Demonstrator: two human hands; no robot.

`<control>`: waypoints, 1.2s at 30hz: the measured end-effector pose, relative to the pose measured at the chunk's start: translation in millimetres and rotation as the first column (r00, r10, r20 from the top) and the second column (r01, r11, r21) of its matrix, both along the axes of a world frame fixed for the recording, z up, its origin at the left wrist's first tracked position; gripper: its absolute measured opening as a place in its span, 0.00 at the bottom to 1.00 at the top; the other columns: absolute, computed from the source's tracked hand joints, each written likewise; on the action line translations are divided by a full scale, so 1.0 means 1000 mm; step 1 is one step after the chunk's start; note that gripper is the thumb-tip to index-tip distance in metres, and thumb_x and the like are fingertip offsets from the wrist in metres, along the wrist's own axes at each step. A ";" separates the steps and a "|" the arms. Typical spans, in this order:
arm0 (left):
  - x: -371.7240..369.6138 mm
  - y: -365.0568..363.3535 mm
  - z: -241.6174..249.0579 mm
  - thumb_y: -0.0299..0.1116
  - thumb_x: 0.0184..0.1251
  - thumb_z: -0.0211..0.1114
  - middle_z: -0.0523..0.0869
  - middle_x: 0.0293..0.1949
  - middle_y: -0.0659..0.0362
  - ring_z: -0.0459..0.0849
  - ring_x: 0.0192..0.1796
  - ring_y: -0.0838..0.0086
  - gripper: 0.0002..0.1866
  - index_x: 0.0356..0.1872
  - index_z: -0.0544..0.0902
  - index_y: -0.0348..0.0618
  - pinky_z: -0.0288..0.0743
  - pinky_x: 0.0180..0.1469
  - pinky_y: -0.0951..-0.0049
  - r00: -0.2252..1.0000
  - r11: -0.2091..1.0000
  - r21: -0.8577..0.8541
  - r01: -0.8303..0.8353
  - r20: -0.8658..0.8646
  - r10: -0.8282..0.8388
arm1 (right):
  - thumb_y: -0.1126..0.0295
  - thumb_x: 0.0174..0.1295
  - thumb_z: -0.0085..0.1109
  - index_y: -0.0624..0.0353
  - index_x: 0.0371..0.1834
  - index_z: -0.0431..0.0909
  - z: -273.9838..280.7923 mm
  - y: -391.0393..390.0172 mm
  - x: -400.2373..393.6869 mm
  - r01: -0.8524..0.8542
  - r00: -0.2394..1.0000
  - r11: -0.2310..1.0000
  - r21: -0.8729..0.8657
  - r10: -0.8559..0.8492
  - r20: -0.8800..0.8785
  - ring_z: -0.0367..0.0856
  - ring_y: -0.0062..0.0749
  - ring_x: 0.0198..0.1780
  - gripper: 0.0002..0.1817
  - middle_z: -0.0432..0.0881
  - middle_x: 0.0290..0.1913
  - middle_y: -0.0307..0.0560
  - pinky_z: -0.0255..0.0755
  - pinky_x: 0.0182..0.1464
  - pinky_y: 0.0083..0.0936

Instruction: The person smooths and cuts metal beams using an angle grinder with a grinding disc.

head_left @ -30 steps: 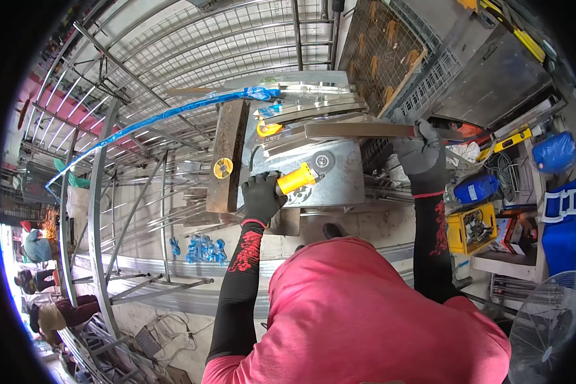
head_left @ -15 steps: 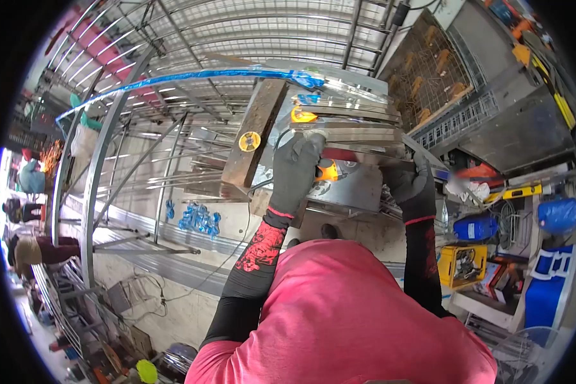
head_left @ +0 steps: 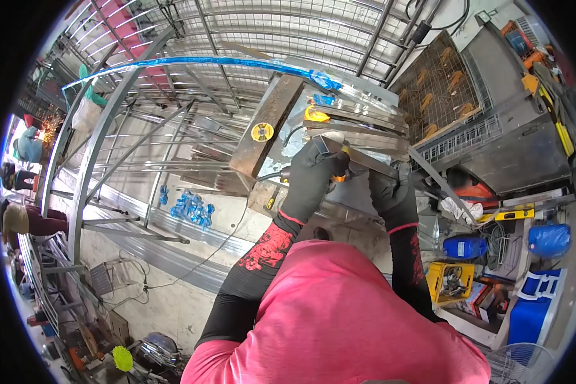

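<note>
My left hand (head_left: pixel 313 174), in a dark glove, is closed around the left end of a grey metal bar (head_left: pixel 363 160). The gloved right hand (head_left: pixel 392 193) grips the bar's right end. Behind the bar, more metal bars (head_left: pixel 371 118) lie side by side on the metal work table (head_left: pixel 281 144). A yellow tape measure (head_left: pixel 315 114) rests near their left ends. Left of my left hand, a yellow round disc (head_left: pixel 262 132) lies on a rusty beam (head_left: pixel 272 121). A yellow-and-black tool, partly hidden, is beside my left hand.
Blue wrap (head_left: pixel 237 61) stretches across the back. A metal frame (head_left: pixel 102 134) stands left. At right are a yellow crate (head_left: pixel 451 282), a blue container (head_left: pixel 462 247) and a level (head_left: pixel 511 213). A cable crosses the floor. People (head_left: pixel 29 146) are at far left.
The bar between my hands has turned, and its left end now shows its open face. My right hand has moved left and slightly down. The view has shifted a little.
</note>
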State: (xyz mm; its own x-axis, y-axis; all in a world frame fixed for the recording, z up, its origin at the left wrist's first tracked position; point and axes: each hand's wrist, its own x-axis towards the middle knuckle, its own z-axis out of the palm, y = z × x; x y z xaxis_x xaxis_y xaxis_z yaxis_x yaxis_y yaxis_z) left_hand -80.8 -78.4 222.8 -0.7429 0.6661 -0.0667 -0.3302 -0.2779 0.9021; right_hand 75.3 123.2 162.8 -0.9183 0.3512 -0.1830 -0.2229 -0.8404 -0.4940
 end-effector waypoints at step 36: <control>-0.001 -0.019 -0.026 0.32 0.88 0.60 0.88 0.42 0.60 0.89 0.41 0.77 0.11 0.57 0.82 0.36 0.83 0.44 0.75 0.967 0.976 0.060 -0.210 -0.138 0.216 | 0.75 0.76 0.65 0.62 0.61 0.74 0.006 -0.026 0.035 0.308 0.948 0.907 0.286 -0.317 -0.015 0.87 0.30 0.54 0.15 0.87 0.54 0.48 0.83 0.50 0.27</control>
State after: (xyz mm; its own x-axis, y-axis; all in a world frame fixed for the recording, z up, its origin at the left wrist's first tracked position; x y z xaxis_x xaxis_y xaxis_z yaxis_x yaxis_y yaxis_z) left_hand -81.5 -97.2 196.9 -0.8676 0.4913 0.0763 -0.1279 -0.3689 0.9207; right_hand 110.7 97.5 168.7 -0.7483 0.6605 -0.0613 -0.4323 -0.5557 -0.7101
